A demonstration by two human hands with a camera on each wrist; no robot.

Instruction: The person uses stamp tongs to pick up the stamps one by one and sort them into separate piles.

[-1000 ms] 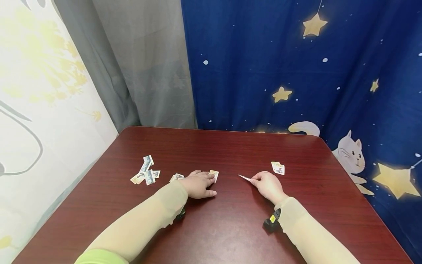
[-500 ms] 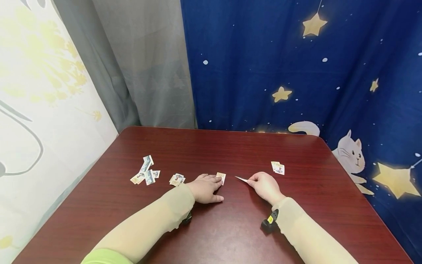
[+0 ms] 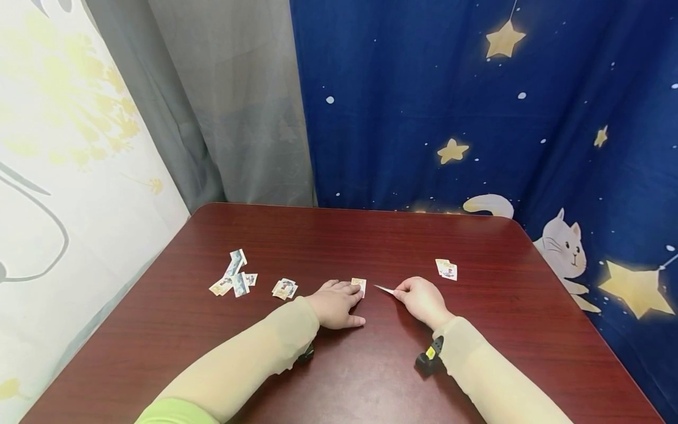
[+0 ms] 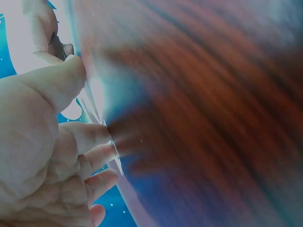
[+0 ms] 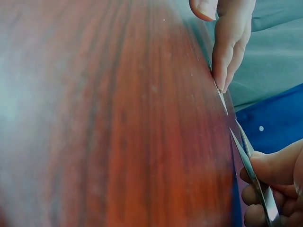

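Observation:
My left hand (image 3: 335,306) lies palm down with fingers stretched, its fingertips pressing on a small printed card (image 3: 358,282) on the table. Part of the card is hidden under the fingers. In my right hand (image 3: 422,300) is a pair of metal tweezers (image 5: 253,177), pinched between thumb and fingers. The tweezers' tips stand slightly apart and point left toward the card's edge, a short gap from it in the head view. The right wrist view shows the card's thin edge (image 5: 222,101) by the left fingertips.
A small stack of cards (image 3: 285,288) lies left of my left hand. Farther left is a loose pile of several cards (image 3: 241,284). Overlapping cards (image 3: 449,271) lie beyond my right hand. Curtains (image 3: 381,106) hang behind the dark red table (image 3: 339,235).
My left hand has slid right with the card under its fingertips, uncovering the small stack. My right hand has shifted slightly left with the tweezers, narrowing the gap to the card.

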